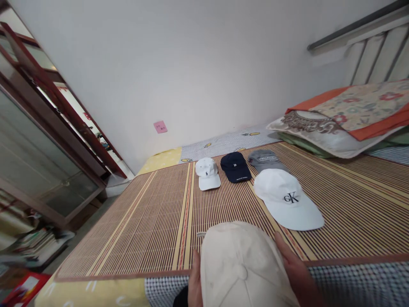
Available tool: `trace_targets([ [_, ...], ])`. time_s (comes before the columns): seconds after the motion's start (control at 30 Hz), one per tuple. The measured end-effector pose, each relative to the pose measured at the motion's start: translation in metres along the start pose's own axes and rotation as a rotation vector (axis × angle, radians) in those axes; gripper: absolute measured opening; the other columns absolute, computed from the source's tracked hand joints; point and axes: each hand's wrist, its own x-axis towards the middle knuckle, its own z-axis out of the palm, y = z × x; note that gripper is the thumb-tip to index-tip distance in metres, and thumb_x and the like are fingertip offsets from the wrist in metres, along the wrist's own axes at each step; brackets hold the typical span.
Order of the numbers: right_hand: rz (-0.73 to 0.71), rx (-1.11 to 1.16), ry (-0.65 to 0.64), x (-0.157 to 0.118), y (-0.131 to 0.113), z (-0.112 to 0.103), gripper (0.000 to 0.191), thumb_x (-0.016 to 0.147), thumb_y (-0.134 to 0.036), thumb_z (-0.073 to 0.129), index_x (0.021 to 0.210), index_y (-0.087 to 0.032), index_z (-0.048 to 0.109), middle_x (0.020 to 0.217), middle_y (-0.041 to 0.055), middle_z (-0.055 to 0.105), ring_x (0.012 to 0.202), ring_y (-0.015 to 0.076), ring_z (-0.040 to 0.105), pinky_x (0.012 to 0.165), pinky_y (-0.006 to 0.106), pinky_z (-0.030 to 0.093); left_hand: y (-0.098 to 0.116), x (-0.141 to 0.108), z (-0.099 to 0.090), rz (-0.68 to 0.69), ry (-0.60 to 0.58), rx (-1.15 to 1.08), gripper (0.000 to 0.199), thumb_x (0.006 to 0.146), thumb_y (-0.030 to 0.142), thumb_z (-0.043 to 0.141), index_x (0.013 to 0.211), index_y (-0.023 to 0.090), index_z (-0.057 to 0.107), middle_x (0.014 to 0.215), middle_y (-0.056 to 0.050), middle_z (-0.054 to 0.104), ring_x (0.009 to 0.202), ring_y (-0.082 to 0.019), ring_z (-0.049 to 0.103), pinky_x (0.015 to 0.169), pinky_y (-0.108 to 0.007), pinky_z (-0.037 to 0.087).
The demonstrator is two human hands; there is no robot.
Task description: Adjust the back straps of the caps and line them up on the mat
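A beige baseball cap (pixel 243 268) is held between my two hands at the bottom of the head view, its crown and top button facing me. My left hand (pixel 194 281) grips its left side, and my right hand (pixel 297 273) grips its right side; most of the fingers are hidden beneath it. Beyond it on the mat lie a white cap with dark letters (pixel 287 200), a small white cap (pixel 207 174), a navy cap (pixel 235 167) and a grey cap (pixel 266 160). The white lettered cap lies nearest my right hand and partly overlaps the grey one.
A striped bamboo mat (pixel 150 221) covers the bed. Folded bedding and a pillow (pixel 338 123) are piled at the right, below a radiator (pixel 373 55). A white wall (pixel 191 64) with a pink note (pixel 160 126) rises behind. On the left stands a glass-panelled door (pixel 41 157).
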Motion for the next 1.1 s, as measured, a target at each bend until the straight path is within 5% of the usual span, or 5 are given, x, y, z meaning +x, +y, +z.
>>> trace_targets([
  [0.13,0.016,0.026,-0.015,0.005,0.005,-0.007,0.043,0.072,-0.041,0.091,0.11,-0.023,0.083,0.091,0.005,0.085,0.11,0.0337,0.076,0.103,0.041,0.059,0.007,0.002,0.008,-0.021,-0.03,0.032,0.071,0.098,0.071,0.038,0.138,0.022,0.07,0.154,-0.009,0.059,0.159,-0.035,0.024,0.13,-0.05,0.005],
  [0.37,0.108,0.104,-0.033,0.013,0.0,0.001,0.024,0.081,-0.038,0.085,0.098,-0.021,0.085,0.093,0.0062,0.085,0.112,0.0308,0.076,0.107,0.042,0.056,0.009,0.009,0.0,0.036,-0.009,-0.002,0.073,0.103,0.067,0.024,0.141,0.023,0.067,0.156,-0.007,0.056,0.16,-0.03,0.022,0.131,-0.045,0.001],
  [0.6,0.096,0.146,-0.139,0.059,-0.032,0.019,0.036,0.084,-0.04,0.08,0.112,-0.017,0.081,0.099,0.009,0.085,0.111,0.0313,0.076,0.109,0.046,0.053,0.036,0.063,-0.013,0.052,-0.009,0.018,0.07,0.104,0.065,0.029,0.144,0.02,0.064,0.15,-0.013,0.062,0.153,-0.033,0.039,0.13,-0.05,0.013],
  [0.83,0.044,0.049,-0.129,0.137,-0.06,0.017,0.042,0.091,-0.045,0.073,0.121,-0.017,0.077,0.099,0.0084,0.085,0.101,0.0305,0.079,0.102,0.045,0.056,0.07,0.139,-0.064,0.054,0.062,0.022,0.065,0.106,0.061,0.032,0.141,0.018,0.066,0.142,-0.013,0.069,0.143,-0.035,0.052,0.126,-0.055,0.024],
  [1.1,0.049,-0.042,-0.107,0.21,-0.07,-0.012,0.034,0.092,-0.039,0.072,0.12,-0.02,0.077,0.098,0.0087,0.085,0.099,0.0321,0.08,0.1,0.045,0.059,0.064,0.196,-0.139,0.08,0.024,0.044,0.05,0.102,0.05,0.052,0.131,0.016,0.074,0.139,-0.015,0.071,0.144,-0.036,0.051,0.127,-0.052,0.026],
])
